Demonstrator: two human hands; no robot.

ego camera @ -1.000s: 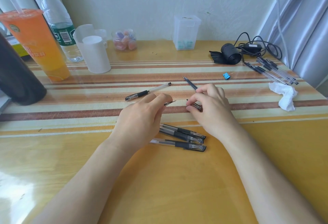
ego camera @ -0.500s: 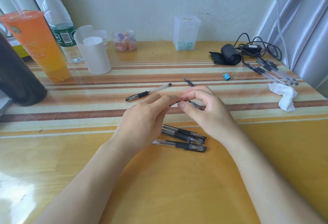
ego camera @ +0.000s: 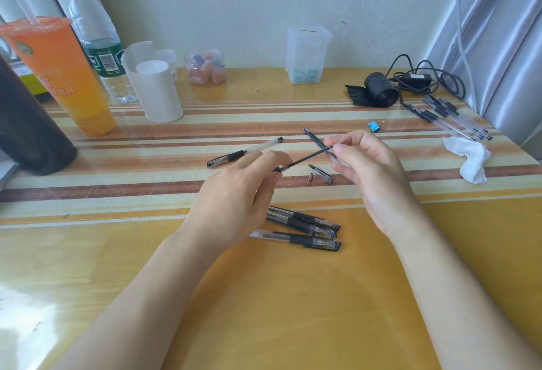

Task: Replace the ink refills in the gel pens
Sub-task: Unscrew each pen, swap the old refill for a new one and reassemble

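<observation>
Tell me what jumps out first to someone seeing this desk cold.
First, the two hands at the centre: the left hand and right hand hold a thin black refill between them above the striped mat. Next, the tall orange drink at the far left. Then the three capped pens lying just below the hands.

A thin black refill (ego camera: pixel 305 159) slants in the air, half drawn out of a pen barrel (ego camera: pixel 277 168) whose black grip alone shows. Under it lie a clear cap (ego camera: pixel 321 174) and a small metal tip (ego camera: pixel 311 177). Three capped gel pens (ego camera: pixel 305 230) lie bunched (nearly parallel) closer in; another pen (ego camera: pixel 245 152) rests farther left, uncapped.
</observation>
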